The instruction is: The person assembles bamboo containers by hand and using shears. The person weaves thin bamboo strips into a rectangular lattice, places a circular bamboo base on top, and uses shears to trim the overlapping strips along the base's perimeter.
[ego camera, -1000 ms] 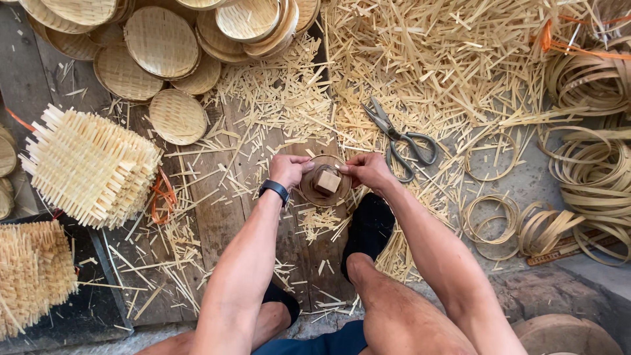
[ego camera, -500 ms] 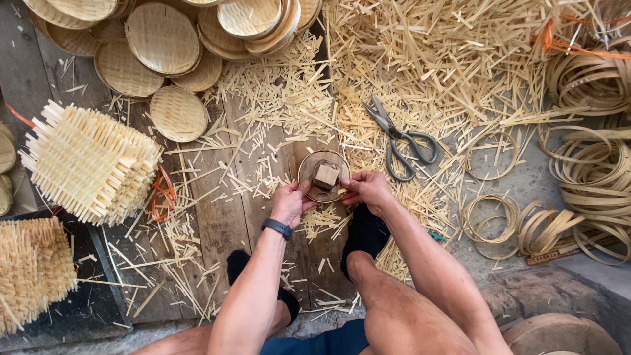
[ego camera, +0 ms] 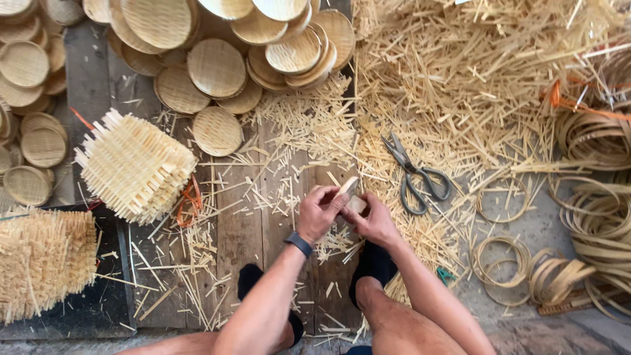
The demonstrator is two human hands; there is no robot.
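While both hands close around it, the small woven disc (ego camera: 350, 197) stands tilted on the wooden boards (ego camera: 243, 230), just in front of the person's dark socks (ego camera: 374, 263). Only its pale upper edge shows between the fingers. The left hand (ego camera: 320, 213) holds it from the left side with fingers curled tight, and the right hand (ego camera: 374, 222) wraps the lower right part, also with fingers closed on it. A dark wristband (ego camera: 299, 244) sits on the left wrist.

To do this handling well, I think the two hands should press evenly, so that the thin rim does not bend or split, and the piece should stay low and near the boards, where it is steady.

Around the hands, short cut strips (ego camera: 315, 131) cover the boards. The scissors (ego camera: 415, 176) lie near, to the right, with handles toward the person. Further right there are coiled bamboo bands (ego camera: 591, 236) and small rings (ego camera: 501, 197). At the top lies a pile of finished round woven discs (ego camera: 217, 66), and to the left lies a stack of square woven mats (ego camera: 135, 167) with loose ends.
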